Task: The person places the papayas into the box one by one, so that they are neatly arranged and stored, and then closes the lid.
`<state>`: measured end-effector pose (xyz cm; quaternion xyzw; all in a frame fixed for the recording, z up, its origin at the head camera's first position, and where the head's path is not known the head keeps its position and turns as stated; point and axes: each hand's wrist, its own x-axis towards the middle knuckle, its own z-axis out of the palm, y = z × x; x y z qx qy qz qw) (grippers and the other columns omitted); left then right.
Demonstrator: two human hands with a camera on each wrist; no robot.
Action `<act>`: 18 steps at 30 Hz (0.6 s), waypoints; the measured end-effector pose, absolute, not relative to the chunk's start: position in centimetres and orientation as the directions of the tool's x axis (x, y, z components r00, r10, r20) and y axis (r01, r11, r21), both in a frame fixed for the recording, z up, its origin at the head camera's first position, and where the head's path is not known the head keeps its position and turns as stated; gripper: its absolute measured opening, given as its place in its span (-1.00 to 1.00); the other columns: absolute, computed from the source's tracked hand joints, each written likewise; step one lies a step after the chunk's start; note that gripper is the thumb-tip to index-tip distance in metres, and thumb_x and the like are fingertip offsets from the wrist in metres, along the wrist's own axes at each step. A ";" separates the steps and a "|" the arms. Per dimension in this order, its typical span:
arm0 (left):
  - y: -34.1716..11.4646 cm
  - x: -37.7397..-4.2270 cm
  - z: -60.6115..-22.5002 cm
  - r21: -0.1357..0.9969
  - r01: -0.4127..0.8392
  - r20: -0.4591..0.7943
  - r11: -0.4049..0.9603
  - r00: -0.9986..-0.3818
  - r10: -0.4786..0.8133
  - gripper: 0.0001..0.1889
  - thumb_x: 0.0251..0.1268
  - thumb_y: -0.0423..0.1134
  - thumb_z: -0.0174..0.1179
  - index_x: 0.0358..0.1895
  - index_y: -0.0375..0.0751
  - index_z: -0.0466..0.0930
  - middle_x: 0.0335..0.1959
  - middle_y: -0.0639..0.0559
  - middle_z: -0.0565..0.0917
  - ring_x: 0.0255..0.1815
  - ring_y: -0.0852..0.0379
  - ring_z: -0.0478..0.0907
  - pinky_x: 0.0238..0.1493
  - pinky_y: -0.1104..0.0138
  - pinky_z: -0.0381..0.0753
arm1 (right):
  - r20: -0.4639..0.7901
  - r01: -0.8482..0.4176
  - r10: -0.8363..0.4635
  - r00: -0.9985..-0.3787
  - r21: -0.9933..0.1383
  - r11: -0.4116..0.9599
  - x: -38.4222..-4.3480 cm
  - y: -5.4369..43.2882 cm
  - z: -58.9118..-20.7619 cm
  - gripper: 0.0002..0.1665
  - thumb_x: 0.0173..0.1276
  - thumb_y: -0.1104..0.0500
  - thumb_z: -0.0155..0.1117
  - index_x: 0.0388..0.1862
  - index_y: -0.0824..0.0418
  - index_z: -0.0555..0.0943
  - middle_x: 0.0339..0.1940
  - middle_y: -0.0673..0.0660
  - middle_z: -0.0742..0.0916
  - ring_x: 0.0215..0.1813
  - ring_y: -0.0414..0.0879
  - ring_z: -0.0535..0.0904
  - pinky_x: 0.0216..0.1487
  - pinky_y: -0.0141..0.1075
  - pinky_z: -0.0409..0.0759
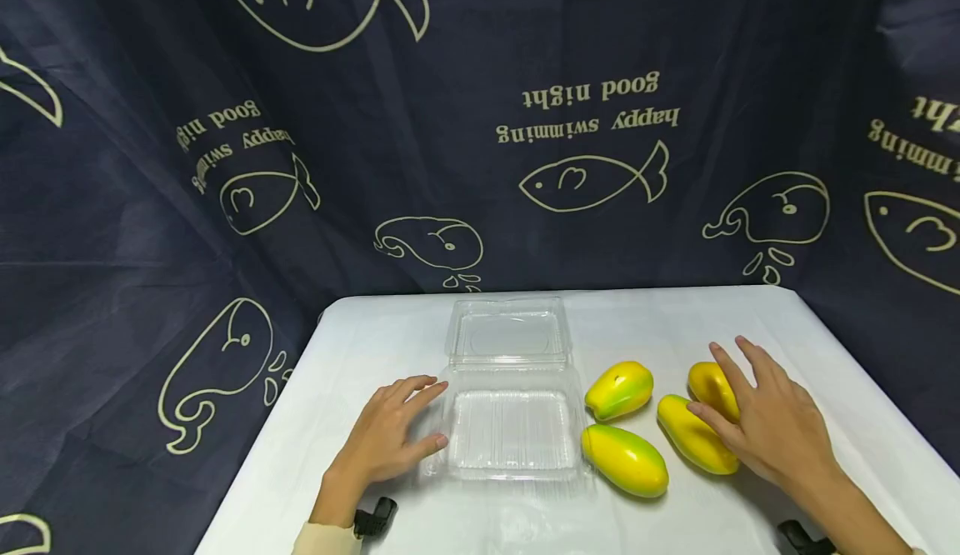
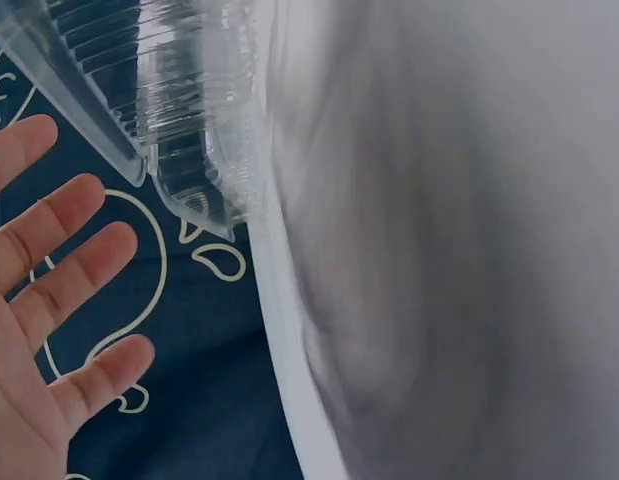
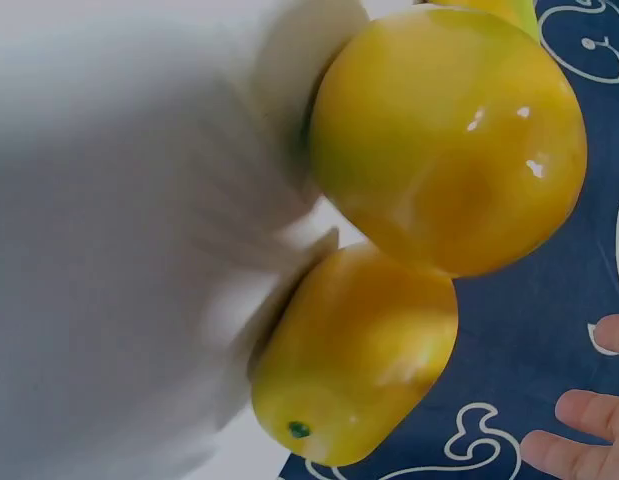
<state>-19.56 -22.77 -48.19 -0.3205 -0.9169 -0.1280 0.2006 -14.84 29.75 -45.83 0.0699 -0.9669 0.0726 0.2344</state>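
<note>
A clear plastic clamshell box [image 1: 512, 475] lies with its lid raised back, also seen as a ribbed clear box [image 2: 174, 85] in the left wrist view. Beside its left edge, my left hand [image 1: 390, 432] hovers with fingers spread, holding nothing. Several yellow-green papayas lie right of the box: one at the back [image 1: 619, 391], one in front [image 1: 626, 460], and two under my right hand [image 1: 783, 426]. That hand is over the nearer papaya [image 1: 696, 434] and the farther papaya [image 1: 712, 388], fingers extended and apart. Contact with them cannot be made out.
A white-covered table [image 1: 360, 330] carries everything. Behind and at both sides hangs a dark blue cloth [image 1: 450, 122] printed with fish and whales. A black wrist strap [image 1: 375, 517] shows at the left wrist.
</note>
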 end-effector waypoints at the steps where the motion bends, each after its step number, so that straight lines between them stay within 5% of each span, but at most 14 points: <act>1: -22.8 -19.5 -48.2 0.132 0.638 0.447 0.758 -0.721 0.529 -0.22 0.07 0.23 0.38 0.42 0.18 0.44 0.31 0.16 0.53 0.28 0.09 0.51 0.17 0.01 0.50 | 0.459 -0.165 -0.094 -0.884 -0.117 0.979 -14.8 29.9 -45.9 0.06 0.23 -0.40 0.31 0.59 0.01 0.21 0.51 0.38 0.30 0.31 0.40 0.35 -0.02 0.40 0.42; 10: -23.4 -19.1 -48.4 0.321 0.604 0.367 0.729 -0.789 0.493 -0.30 0.03 0.19 0.44 0.32 0.23 0.50 0.16 0.35 0.50 0.16 0.27 0.51 0.08 0.05 0.56 | 0.396 -0.107 -0.020 -0.918 -0.199 0.974 -14.8 31.0 -46.2 -0.06 0.34 -0.33 0.25 0.58 -0.02 0.23 0.45 0.41 0.33 0.25 0.48 0.36 -0.11 0.44 0.41; 18: -23.4 -19.0 -48.7 0.365 0.575 0.329 0.732 -0.816 0.476 -0.27 -0.01 0.21 0.47 0.31 0.19 0.54 0.10 0.16 0.60 0.08 0.29 0.53 0.04 0.07 0.56 | 0.378 -0.094 0.034 -0.925 -0.315 0.944 -15.1 31.7 -46.7 -0.07 0.35 -0.27 0.30 0.58 0.01 0.23 0.39 0.43 0.39 0.24 0.48 0.38 -0.21 0.42 0.45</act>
